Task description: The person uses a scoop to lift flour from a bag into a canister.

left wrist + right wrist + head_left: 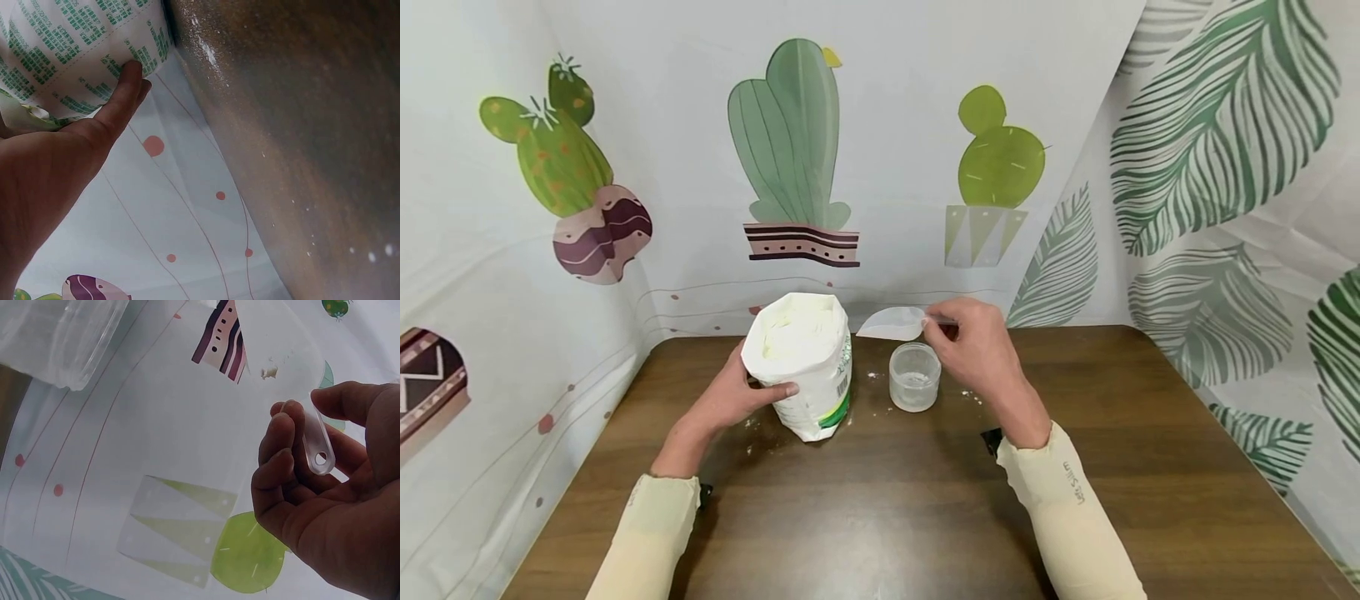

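My left hand (pixel 735 388) grips a white paper bag (pixel 808 367) of white powder from its left side, thumb across the front. The bag is open at the top and tilts a little. Green print covers the bag (pixel 69 44) in the left wrist view, where my left hand (pixel 81 137) wraps its side. Between thumb and fingers my right hand (pixel 977 342) pinches the handle of a clear plastic scoop (pixel 893 322), held above a clear jar (pixel 914 379). In the right wrist view the scoop's handle (pixel 317 447) shows a hole, and a small white clump clings to its bowl.
The brown wooden table (pixel 895 508) has spilled white powder (pixel 752 425) near the bag and the jar. A white cloth (pixel 895 150) printed with cacti and leaves hangs behind the table and along its sides.
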The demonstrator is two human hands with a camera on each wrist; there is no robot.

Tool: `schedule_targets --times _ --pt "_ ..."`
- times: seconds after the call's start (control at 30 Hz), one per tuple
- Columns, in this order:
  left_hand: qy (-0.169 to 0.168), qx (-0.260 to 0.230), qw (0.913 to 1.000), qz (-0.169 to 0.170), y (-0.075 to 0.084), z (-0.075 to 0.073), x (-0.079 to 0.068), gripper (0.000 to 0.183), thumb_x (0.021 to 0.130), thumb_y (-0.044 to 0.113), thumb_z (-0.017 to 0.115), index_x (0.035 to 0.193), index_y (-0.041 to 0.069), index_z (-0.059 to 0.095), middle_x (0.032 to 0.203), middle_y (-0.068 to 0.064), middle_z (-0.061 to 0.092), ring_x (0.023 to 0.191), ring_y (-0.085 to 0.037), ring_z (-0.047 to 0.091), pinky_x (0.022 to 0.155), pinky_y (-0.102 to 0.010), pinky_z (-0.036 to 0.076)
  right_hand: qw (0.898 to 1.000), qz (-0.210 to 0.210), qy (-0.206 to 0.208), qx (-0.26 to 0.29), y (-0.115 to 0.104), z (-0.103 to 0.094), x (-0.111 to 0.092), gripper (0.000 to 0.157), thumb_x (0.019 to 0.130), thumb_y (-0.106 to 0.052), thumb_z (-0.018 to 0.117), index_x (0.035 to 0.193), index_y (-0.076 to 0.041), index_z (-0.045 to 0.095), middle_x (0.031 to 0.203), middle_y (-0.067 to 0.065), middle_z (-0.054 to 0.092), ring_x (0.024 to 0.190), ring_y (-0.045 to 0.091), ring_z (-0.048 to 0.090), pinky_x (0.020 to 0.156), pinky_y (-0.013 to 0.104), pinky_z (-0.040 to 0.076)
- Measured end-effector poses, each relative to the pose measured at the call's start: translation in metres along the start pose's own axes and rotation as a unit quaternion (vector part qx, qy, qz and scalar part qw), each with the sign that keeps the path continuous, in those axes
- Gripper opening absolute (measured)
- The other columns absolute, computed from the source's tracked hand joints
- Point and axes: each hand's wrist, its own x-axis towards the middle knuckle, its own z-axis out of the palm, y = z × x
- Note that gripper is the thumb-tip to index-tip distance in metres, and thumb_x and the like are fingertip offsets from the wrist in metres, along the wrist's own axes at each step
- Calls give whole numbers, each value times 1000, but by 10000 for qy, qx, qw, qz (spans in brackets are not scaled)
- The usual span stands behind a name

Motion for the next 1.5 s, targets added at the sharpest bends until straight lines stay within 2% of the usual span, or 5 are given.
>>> schedule_targets --times 0.2,0.37,0.93,1.2,1.5 --pt "83 43 9998 -185 -3 -2 -3 97 84 16 93 161 32 37 149 3 54 135 -19 52 111 -36 44 9997 -92 -20 220 -7 7 6 18 98 -7 66 88 -11 81 78 -3 69 70 13 60 69 34 51" --pt "35 -17 9999 -125 -4 0 1 97 84 16 93 161 33 36 150 2 54 135 -21 52 111 -44 45 9996 -120 -63 257 -10 11 10 18 98 -7 66 89 -8 81 82 1 71 71 15 61 68 34 51" --pt "84 3 9997 -235 -5 0 0 97 84 18 93 161 33 36 149 2 54 135 -21 52 112 -48 43 9993 -290 -111 213 -8 24 11 14 100 -7 69 99 -5 83 82 4 68 73 20 56 68 35 47" --pt "89 -12 9998 -189 -5 0 0 96 84 17 93 161 29 37 149 1 54 134 -21 52 112 -39 43 9991 -321 -190 225 -14 30 12 12 100 -8 72 103 -4 82 82 4 66 74 20 55 67 34 48" --pt "43 -72 10000 -47 -7 -1 1 96 84 13 93 161 28 38 148 -1 55 133 -22 54 110 -40 46 9991 -344 -151 221 -17 34 12 14 101 -10 72 108 -3 82 82 7 63 75 21 53 67 35 47"
